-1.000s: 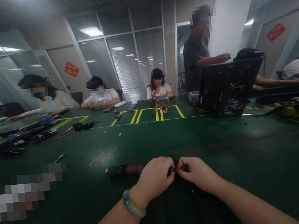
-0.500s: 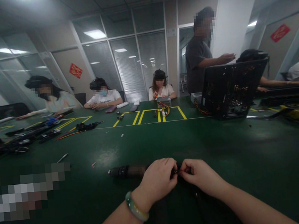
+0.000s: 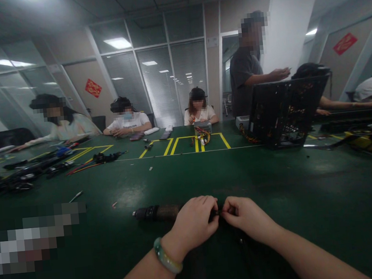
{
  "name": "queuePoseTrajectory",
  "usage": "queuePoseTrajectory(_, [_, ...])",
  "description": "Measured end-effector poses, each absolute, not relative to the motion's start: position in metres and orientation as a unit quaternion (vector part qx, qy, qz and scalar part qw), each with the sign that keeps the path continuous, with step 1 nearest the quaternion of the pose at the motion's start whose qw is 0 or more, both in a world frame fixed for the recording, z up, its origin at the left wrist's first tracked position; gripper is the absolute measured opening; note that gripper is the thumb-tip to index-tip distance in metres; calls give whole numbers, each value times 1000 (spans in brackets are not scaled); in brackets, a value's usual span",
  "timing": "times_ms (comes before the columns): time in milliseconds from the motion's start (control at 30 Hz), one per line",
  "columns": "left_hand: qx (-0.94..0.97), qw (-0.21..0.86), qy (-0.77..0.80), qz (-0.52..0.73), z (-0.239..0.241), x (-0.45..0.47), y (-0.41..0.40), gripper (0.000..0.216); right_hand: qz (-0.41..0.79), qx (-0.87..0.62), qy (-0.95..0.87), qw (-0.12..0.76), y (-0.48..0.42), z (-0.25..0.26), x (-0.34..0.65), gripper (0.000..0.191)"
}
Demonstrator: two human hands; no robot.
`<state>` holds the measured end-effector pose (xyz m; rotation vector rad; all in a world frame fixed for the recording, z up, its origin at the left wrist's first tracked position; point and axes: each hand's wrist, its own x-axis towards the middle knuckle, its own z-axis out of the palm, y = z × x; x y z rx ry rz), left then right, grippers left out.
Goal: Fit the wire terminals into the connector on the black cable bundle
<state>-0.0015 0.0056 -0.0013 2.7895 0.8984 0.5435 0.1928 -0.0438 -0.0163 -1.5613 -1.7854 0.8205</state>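
Observation:
My left hand (image 3: 195, 221) is closed, with thumb and fingers pinched around a small dark piece (image 3: 216, 213) that has a shiny spot. Facing it, my right hand (image 3: 245, 216) is closed too; its thumb and forefinger pinch at the other side of that piece, where a bit of red shows. What the right fingertips hold is too small to make out. A dark tool with a narrow metal tip, drill-like in shape (image 3: 158, 212), lies behind the left hand, which hides part of it. Below the right hand a dark strip (image 3: 244, 251) runs toward me, its kind unclear.
At left lie a thin light rod (image 3: 76, 196), a pinkish scrap (image 3: 114, 204) and dark cables (image 3: 103, 157). A black computer case (image 3: 288, 113) stands at back right. Across the green table (image 3: 163, 178) several people sit; one person (image 3: 245, 69) stands behind the case.
Both hands stay pinched together at nearly the same spot, the fingers shifting only slightly. The whole view has drifted a little.

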Motion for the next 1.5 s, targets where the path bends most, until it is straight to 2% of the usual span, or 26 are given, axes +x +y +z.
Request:
queuePoseTrajectory(367, [936, 85, 288, 186, -2, 0, 7, 13, 312, -581, -684, 311, -43, -18, 193, 9])
queuePoseTrajectory(567, [937, 88, 289, 178, 3, -1, 3, 23, 297, -588, -687, 307, -43, -19, 194, 8])
queuePoseTrajectory(833, [937, 83, 287, 181, 1, -1, 5, 12, 302, -593, -684, 299, -45, -13, 194, 8])
queuePoseTrajectory(1500, [936, 76, 299, 169, 0, 1, 6, 13, 310, -586, -683, 307, -43, -16, 194, 8])
